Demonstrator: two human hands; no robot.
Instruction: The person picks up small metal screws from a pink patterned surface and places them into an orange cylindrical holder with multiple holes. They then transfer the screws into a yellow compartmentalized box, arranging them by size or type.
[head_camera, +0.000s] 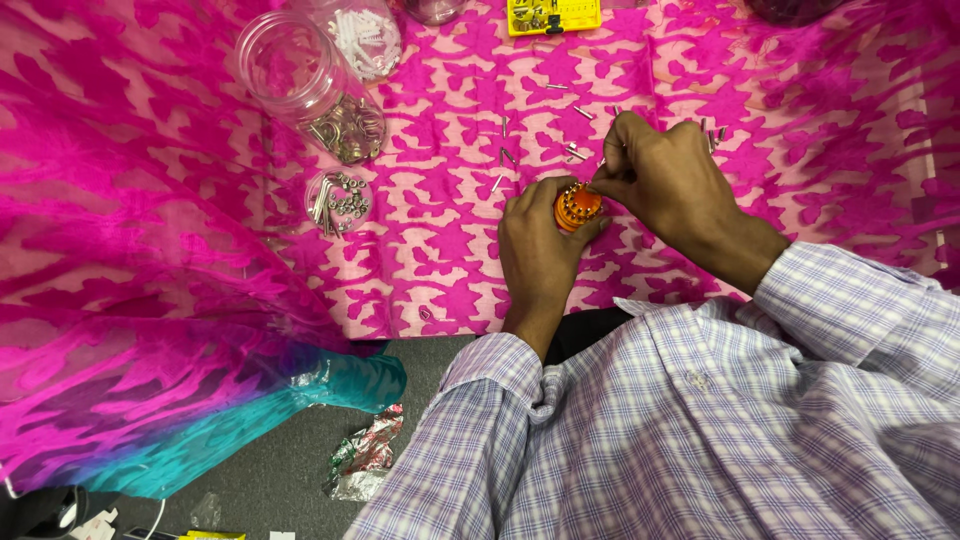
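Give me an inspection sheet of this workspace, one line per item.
Surface: pink patterned cloth covering the table.
Job's things: orange bit holder; loose metal bits scattered on the cloth.
Clutter: clear jar lying on its side, small lid of nuts, yellow case, crumpled foil on the floor.
Hands: left hand wraps the holder; right hand pinches over its top.
Cables: nothing seen.
Surroundings: grey floor, checked shirt sleeves.
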